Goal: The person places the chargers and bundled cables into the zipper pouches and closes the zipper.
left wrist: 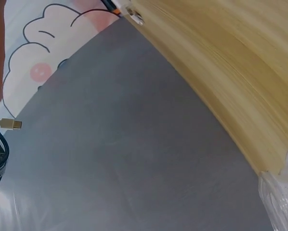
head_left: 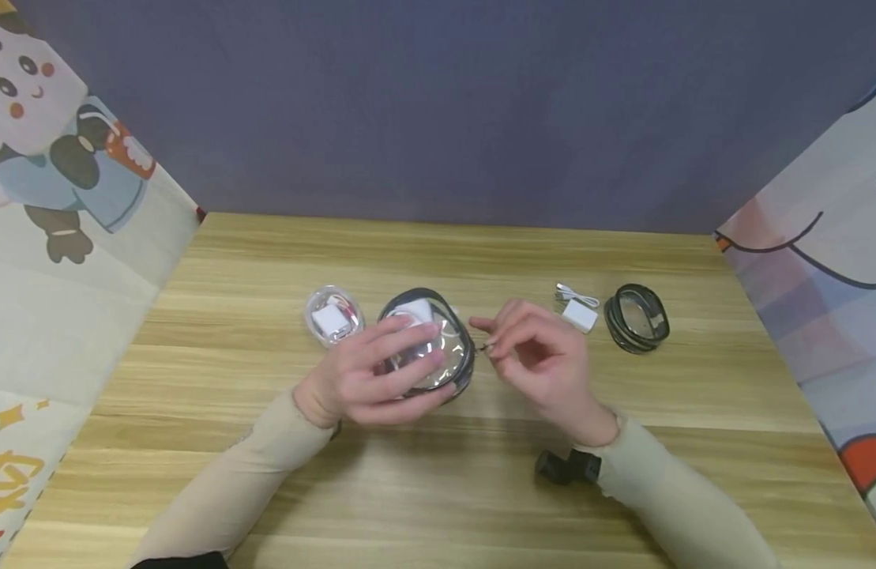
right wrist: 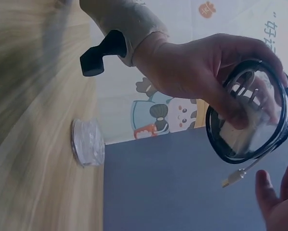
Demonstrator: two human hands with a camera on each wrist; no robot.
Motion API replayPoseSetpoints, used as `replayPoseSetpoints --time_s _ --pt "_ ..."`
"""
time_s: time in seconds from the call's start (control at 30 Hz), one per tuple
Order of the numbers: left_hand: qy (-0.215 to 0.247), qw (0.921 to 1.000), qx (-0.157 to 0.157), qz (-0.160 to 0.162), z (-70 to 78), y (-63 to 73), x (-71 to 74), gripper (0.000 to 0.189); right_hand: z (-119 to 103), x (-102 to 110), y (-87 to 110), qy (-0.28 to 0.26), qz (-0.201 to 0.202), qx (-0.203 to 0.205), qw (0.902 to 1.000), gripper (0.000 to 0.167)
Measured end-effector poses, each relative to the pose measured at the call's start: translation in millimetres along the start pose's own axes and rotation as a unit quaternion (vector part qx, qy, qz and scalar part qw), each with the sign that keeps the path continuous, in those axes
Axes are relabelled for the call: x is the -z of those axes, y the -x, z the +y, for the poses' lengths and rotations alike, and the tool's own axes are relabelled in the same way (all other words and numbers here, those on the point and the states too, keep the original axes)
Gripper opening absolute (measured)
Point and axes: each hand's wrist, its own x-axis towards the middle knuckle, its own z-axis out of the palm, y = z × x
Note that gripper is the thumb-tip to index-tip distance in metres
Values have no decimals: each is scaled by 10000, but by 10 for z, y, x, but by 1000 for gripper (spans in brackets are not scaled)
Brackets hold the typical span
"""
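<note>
On the left of the yellow-brown wooden tabletop (head_left: pixel 438 498) sits a round, see-through plastic case (head_left: pixel 311 314) with a white block (head_left: pixel 330 321) inside. Beside it, the left hand (head_left: pixel 381 379) has its grip around a round, clear pouch with black edges (head_left: pixel 453 341), held up off the wood. A white cable end (right wrist: pixel 234 177) pokes out. The right hand's (head_left: pixel 562 367) grip pinches a tiny pull (head_left: pixel 484 347) at its side. Farther right lie a white cable (head_left: pixel 580 296), a loose white block (head_left: pixel 580 315) and another black-edged round clear pouch (head_left: pixel 640 312).

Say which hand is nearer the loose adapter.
Right. The right hand is just left of the adapter, toward the person; the left hand is farther left, holding a case.
</note>
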Motion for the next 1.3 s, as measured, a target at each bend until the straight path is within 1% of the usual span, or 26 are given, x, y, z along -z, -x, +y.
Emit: replayPoseSetpoints --time_s 0.13,0.2,0.27,0.37,0.5,0.63,0.77,0.83,0.9,1.0,1.1,1.2,1.3 --pt "140 9999 25 -63 19 6 -11 22 33 19 11 -45 0 -531 9986 13" --pt "276 9995 64 -118 32 9 -19 21 55 25 10 -219 -8 -728 9971 15" --pt "376 9990 99 -200 39 17 -26 22 77 27 7 -400 -5 -787 9961 17" --pt "424 9987 65 -282 33 24 -33 23 101 28 -4 -636 20 -747 9952 19" --pt "366 9989 17 -303 23 29 -35 24 107 35 -5 -714 15 -784 9944 20" --pt "233 9993 26 -288 14 30 -32 23 87 39 11 -597 82 -1078 9923 21" --pt "250 9993 -4 -267 14 34 -43 23 88 34 14 -871 171 -1339 9870 26" --pt "293 9992 -6 -255 18 36 -49 23 104 30 8 -1148 162 -1307 9846 29" --pt "339 9991 -2 -245 22 38 -56 23 121 29 8 -1301 153 -1222 9838 30" --pt "460 9985 22 -284 24 45 -56 25 129 37 11 -1178 127 -1150 9863 30" --pt "604 9976 36 -346 24 52 -53 27 120 51 10 -982 66 -1161 9883 26" --pt "700 9968 62 -389 23 57 -50 28 114 68 0 -869 -91 -1150 9895 23" --pt "760 9964 62 -380 23 52 -49 27 115 78 -17 -889 -295 -1106 9894 22"
